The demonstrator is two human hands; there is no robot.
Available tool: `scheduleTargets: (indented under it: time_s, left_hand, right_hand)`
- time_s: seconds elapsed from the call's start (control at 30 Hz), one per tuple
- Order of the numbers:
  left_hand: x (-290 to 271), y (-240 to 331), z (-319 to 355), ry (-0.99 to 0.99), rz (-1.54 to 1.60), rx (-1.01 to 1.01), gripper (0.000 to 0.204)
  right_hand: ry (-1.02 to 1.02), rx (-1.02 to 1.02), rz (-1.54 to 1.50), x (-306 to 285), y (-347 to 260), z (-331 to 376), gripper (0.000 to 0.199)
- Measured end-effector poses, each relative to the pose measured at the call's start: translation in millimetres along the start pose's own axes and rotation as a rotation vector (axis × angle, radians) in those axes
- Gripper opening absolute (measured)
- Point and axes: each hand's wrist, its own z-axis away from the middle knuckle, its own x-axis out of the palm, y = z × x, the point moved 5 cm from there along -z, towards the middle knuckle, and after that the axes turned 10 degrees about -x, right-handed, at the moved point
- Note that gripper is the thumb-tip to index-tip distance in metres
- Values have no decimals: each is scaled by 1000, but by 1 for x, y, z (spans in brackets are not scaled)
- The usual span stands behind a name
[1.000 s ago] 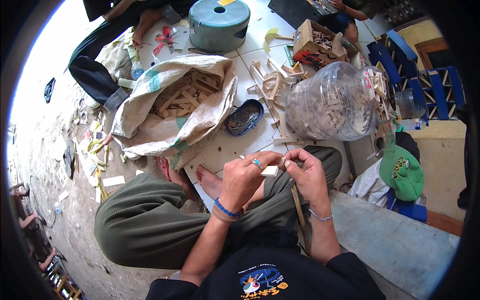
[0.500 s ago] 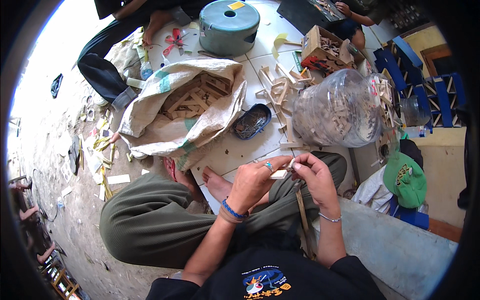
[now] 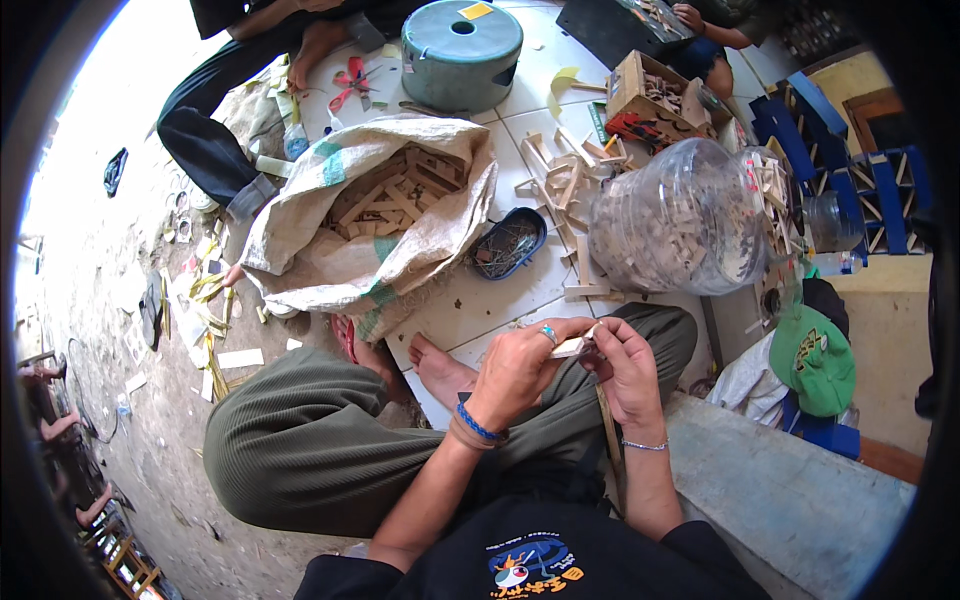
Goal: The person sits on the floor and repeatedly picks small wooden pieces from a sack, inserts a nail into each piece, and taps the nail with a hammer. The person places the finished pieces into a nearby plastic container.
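Note:
My left hand (image 3: 520,368), with a ring and a blue bracelet, is closed around a small pale wooden piece (image 3: 568,348) above my lap. My right hand (image 3: 624,372) meets it at the piece's far end, thumb and fingers pinched together. What sits between those fingertips is too small and hidden to make out. A thin wooden stick (image 3: 610,450) slants beneath my right wrist. Beyond my hands, a blue oval dish (image 3: 535,256) holds many thin metal pins or nails. Small joined wooden frames (image 3: 570,180) lie on the tiles farther off.
A white woven sack (image 3: 290,235) full of wooden pieces stands ahead left. On the right are a large clear plastic jar (image 3: 690,215), a cardboard box (image 3: 625,85) and a green cap (image 3: 815,360). Farther away are a green stool (image 3: 460,65), red scissors (image 3: 350,82) and two other people.
My right hand has drawn slightly down and left, closer to my left hand. The wooden piece has tilted a little between them.

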Motion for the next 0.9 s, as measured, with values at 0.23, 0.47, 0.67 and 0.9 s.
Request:
scheduleTargets:
  time_s: [0.23, 0.47, 0.67, 0.9]
  left_hand:
    - [-11, -19, -4, 177, -28, -83, 24]
    - [-16, -38, -9, 335, 256, -283, 22]
    - [-12, -43, -6, 266, 374, -431, 24]
    - [-63, -13, -1, 395, 327, -226, 26]
  right_hand:
    - [83, -148, 1061, -56, -6, 26, 28]
    - [2, 106, 1478, -117, 38, 119, 38]
    - [23, 102, 1185, -83, 16, 111, 33]
    - [-229, -82, 982, 14, -35, 66, 31]
